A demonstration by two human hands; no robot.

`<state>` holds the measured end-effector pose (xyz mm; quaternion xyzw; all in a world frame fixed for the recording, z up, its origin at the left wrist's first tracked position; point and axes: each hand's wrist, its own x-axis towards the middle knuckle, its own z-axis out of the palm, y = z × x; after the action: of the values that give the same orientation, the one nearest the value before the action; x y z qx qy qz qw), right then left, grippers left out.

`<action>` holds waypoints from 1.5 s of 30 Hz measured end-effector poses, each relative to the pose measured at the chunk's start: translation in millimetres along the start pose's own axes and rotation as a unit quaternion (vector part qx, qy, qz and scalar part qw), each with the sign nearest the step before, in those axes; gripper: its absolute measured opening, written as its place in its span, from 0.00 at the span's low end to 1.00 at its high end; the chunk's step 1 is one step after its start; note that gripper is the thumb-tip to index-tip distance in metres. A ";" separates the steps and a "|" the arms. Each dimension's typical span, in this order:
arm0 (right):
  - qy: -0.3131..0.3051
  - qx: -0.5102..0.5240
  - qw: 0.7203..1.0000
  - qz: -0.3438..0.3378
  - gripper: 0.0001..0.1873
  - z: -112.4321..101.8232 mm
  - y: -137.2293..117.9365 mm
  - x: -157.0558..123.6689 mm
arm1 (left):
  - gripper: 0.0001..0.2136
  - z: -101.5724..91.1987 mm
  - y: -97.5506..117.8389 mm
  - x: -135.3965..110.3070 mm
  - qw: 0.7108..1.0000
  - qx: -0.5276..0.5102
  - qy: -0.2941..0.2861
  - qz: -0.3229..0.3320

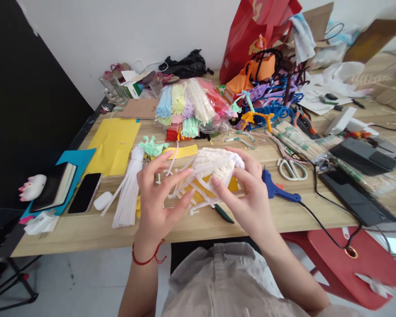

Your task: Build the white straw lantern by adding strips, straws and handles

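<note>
A white, fuzzy woven piece of pipe cleaners (pixel 213 163) hangs over the front of the table, with a yellow panel (pixel 206 185) showing under its white strands. My right hand (pixel 252 202) grips it at the right end, thumb in front and fingers behind. On the other side my left hand (pixel 158 198) has its fingers spread and curved beside the loose white ends; no firm hold shows there. Behind the left hand lie a bundle of white pipe cleaners (pixel 127 198) and a mint-green pipe cleaner piece (pixel 153 146). A dark green-handled tool (pixel 223 214) lies below the woven piece.
A blue glue gun (pixel 279 189) with a cord and white-handled scissors (pixel 293 171) lie to the right. Leftward are a phone (pixel 85 193), a notebook (pixel 53 187) and yellow sheets (pixel 114 145). Bagged coloured pipe cleaners (pixel 188 103) and a red bag (pixel 244 39) stand behind.
</note>
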<state>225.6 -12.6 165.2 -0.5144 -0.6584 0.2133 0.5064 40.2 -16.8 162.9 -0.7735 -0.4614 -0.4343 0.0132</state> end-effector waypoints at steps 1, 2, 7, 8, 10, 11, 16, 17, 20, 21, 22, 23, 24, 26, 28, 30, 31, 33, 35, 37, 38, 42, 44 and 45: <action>-0.001 -0.006 1.000 0.000 0.07 0.5 0.8 -0.4 | 0.14 0.7 -1.8 -0.8 1.000 -0.001 0.019 0.002; -0.001 -0.012 1.000 0.002 0.07 1.1 1.5 -1.0 | 0.12 1.7 -3.4 -1.6 0.999 -0.010 0.041 0.004; 0.004 -0.048 0.999 -0.007 0.06 4.0 9.1 -2.7 | 0.06 5.6 -13.0 -2.9 0.977 -0.101 0.179 -0.057; 0.009 -0.060 0.998 -0.017 0.06 4.4 12.9 -1.0 | 0.06 5.6 -16.7 -3.0 0.969 -0.115 0.202 -0.080; 0.020 -0.082 0.995 -0.046 0.06 5.3 23.4 5.9 | 0.05 5.1 -26.5 -4.5 0.954 -0.142 0.232 -0.124; 0.024 -0.090 0.994 -0.063 0.05 5.9 29.8 11.2 | 0.06 5.0 -32.1 -6.2 0.949 -0.156 0.233 -0.146; 0.024 -0.104 0.987 -0.124 0.06 12.7 64.5 48.2 | 0.18 13.3 -51.9 -23.1 0.942 -0.212 0.147 -0.215; 0.020 -0.102 0.986 -0.130 0.06 15.3 71.1 55.2 | 0.12 17.1 -53.0 -26.3 0.944 -0.209 0.147 -0.211; 0.013 -0.095 0.985 -0.145 0.07 25.2 89.9 70.8 | 0.02 29.8 -52.5 -31.4 0.955 -0.169 0.153 -0.188; 0.012 -0.096 0.984 -0.146 0.07 28.6 95.6 74.1 | 0.02 33.8 -52.0 -31.6 0.961 -0.151 0.147 -0.180; 0.011 -0.100 0.984 -0.147 0.07 31.7 100.8 76.4 | 0.02 37.3 -51.7 -31.3 0.966 -0.133 0.139 -0.173; 0.011 -0.105 0.983 -0.148 0.07 34.4 105.3 77.9 | 0.02 40.2 -51.6 -30.7 0.970 -0.117 0.131 -0.167; 0.010 -0.109 0.983 -0.149 0.07 36.4 109.0 78.6 | 0.03 42.5 -51.7 -30.1 0.974 -0.103 0.121 -0.162; 0.003 -0.113 0.982 -0.150 0.08 38.2 113.4 78.2 | 0.11 45.0 -52.0 -28.8 0.980 -0.089 0.095 -0.152; -0.001 -0.110 0.982 -0.151 0.09 37.6 113.9 75.8 | 0.20 45.6 -51.1 -27.7 0.983 -0.088 0.078 -0.141; 0.007 -0.111 0.982 -0.152 0.08 35.7 110.8 71.6 | 0.15 45.2 -48.2 -26.4 0.984 -0.087 0.093 -0.127; 0.017 -0.113 0.982 -0.151 0.08 34.7 108.0 68.6 | 0.09 45.0 -46.2 -25.4 0.983 -0.085 0.107 -0.121; 0.053 -0.117 0.981 -0.146 0.07 33.1 100.3 60.8 | 0.01 45.4 -41.7 -22.5 0.982 -0.078 0.128 -0.112; 0.092 -0.112 0.980 -0.137 0.08 32.4 90.1 50.3 | 0.01 47.0 -37.9 -18.7 0.983 -0.075 0.128 -0.109; 0.104 -0.092 0.982 -0.126 0.10 32.7 78.6 37.8 | 0.05 49.5 -35.4 -14.7 0.987 -0.062 0.108 -0.104; 0.099 -0.075 0.985 -0.119 0.11 33.2 72.9 31.1 | 0.11 50.8 -34.3 -12.8 0.989 -0.052 0.093 -0.099; 0.008 0.077 0.996 -0.034 0.11 37.3 54.8 4.5 | 0.13 53.8 -27.8 -7.4 0.993 -0.041 0.086 -0.068; -0.073 0.176 0.981 0.039 0.12 39.3 51.2 -4.4 | 0.02 53.3 -23.0 -5.2 0.992 -0.036 0.112 -0.050; -0.101 0.207 0.971 0.063 0.13 39.8 51.2 -6.4 | 0.02 52.8 -21.0 -4.1 0.991 -0.030 0.120 -0.043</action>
<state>213.7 10.7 105.5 -0.4145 -0.6136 0.4274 0.5186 59.0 14.6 119.2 -0.6955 -0.4760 -0.5376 0.0268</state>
